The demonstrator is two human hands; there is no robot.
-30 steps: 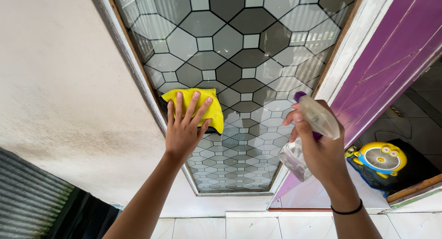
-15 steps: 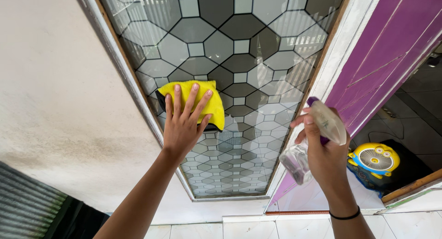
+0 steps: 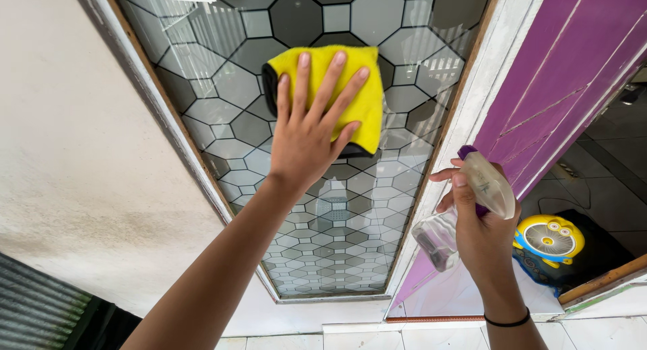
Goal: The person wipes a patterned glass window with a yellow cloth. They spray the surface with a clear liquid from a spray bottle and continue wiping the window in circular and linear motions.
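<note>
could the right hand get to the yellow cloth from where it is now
Probably not freely: the right hand is wrapped around a spray bottle, and the left hand lies flat over most of the cloth on the glass.

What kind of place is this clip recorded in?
Probably a house entrance: a patterned glass window panel in a white frame beside a purple door, a plastered wall, a tiled floor. The left hand presses a yellow cloth on the glass.

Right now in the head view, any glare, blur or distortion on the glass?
Head view: sharp, no motion blur on the left hand or yellow cloth; soft daylight, pale reflections streak the patterned glass pane at upper left; wide-angle perspective splays the white frame; the clear spray bottle in the right hand is crisp.
</note>
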